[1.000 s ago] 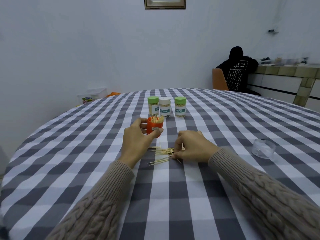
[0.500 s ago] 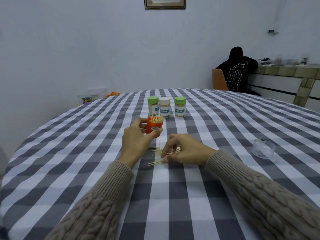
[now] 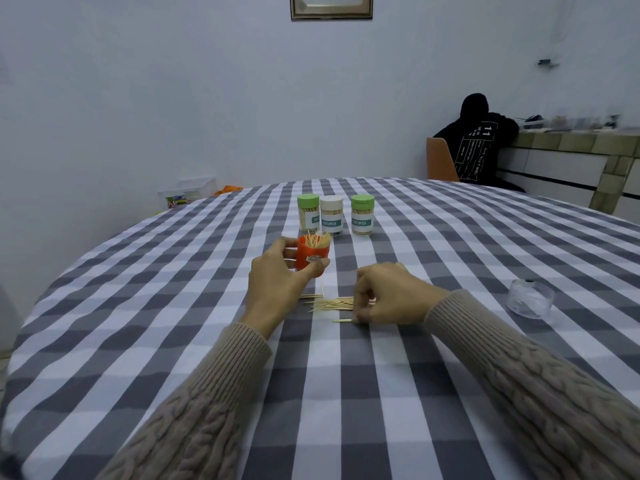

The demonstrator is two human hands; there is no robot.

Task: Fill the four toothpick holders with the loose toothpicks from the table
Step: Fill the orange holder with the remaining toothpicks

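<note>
My left hand (image 3: 277,282) grips an orange toothpick holder (image 3: 309,255) that stands on the table with toothpicks sticking out of its open top. Just right of it my right hand (image 3: 388,294) pinches the loose toothpicks (image 3: 334,304) lying in a small pile on the cloth. Behind them three capped holders stand in a row: a green-lidded one (image 3: 308,216), a white-lidded one (image 3: 331,215) and another green-lidded one (image 3: 362,215), all filled.
A clear plastic lid (image 3: 530,298) lies on the checked tablecloth (image 3: 173,306) to the right. Beyond the table's far right edge a person in black (image 3: 478,143) sits on an orange chair (image 3: 440,164). A plastic box (image 3: 188,194) stands at the far left.
My right hand slid left over the pile and then drew back a little, its fingers closing on the toothpicks. The left hand and the orange holder stayed put.
</note>
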